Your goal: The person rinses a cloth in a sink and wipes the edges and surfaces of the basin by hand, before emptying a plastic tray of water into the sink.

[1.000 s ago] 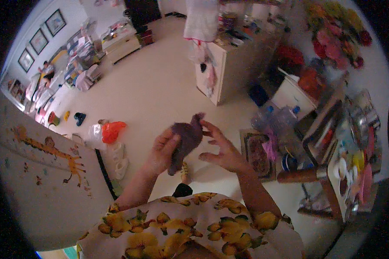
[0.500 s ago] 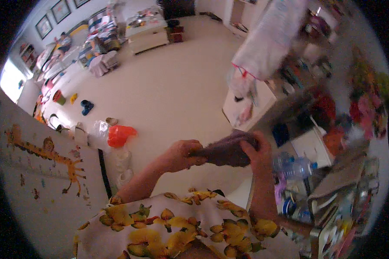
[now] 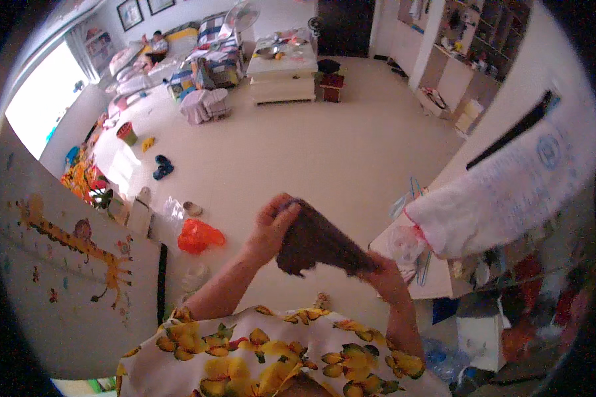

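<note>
A dark brown-grey cloth (image 3: 321, 241) hangs stretched between my two hands in front of my chest, above the floor. My left hand (image 3: 273, 225) pinches its upper left corner, the thumb on top. At the lower right end, my right hand (image 3: 384, 274) is closed round the other end of the cloth, its fingers partly hidden. The lower left edge of the cloth hangs loose and looks ragged. I cannot tell whether it is a rag or a small garment.
A red plastic bag (image 3: 200, 236) and dark blue shoes (image 3: 163, 167) lie on the floor to the left. A cabinet (image 3: 437, 281) with a white cloth cover (image 3: 490, 192) stands at right. Farther off are a low table (image 3: 283, 69) and a person (image 3: 157, 45) on a sofa.
My view has swung to the right. The left end of the cloth has risen and the right end has dropped, with the cloth opened out wider; both hands still grip it.
</note>
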`<state>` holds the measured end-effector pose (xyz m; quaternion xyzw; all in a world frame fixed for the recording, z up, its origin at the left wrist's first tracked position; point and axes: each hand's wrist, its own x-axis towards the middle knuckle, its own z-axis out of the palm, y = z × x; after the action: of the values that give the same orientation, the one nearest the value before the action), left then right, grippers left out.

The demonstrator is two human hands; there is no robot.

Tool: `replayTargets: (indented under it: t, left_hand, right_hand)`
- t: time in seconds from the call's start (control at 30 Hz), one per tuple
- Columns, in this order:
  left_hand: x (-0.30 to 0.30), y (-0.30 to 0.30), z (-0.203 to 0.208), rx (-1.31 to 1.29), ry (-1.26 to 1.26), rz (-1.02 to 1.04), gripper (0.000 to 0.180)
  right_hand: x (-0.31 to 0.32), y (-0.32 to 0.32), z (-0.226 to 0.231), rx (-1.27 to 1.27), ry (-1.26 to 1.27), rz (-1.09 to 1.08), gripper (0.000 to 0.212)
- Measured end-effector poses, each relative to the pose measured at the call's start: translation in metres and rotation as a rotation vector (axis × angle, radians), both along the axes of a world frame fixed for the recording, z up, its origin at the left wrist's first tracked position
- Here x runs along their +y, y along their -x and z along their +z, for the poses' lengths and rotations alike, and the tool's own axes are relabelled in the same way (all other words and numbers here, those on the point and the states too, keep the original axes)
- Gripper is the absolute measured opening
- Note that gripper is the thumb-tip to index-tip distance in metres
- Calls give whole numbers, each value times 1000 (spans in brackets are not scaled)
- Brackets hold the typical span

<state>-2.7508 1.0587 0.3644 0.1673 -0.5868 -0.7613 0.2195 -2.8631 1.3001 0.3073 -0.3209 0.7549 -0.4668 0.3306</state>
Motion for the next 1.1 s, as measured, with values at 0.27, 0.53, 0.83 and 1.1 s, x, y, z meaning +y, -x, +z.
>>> replayTargets:
  t: [0.27,0.53,0.83,1.1]
  left_hand:
    - [-87,152,0,103,-44,286,11]
    - [-208,369,-37,86,-24,61,11]
    - [-273,607,0,150,59,-153,11]
    - [-284,709,-11,18,215,-116,11]
  right_hand:
    - [-97,187,40,-443,569,-154,14]
    - [-172,364,24,-114,423,-431,13]
    - [-222,526,37,-142,480,-796,18]
    - [-229,636,7,-110,550,-837,20]
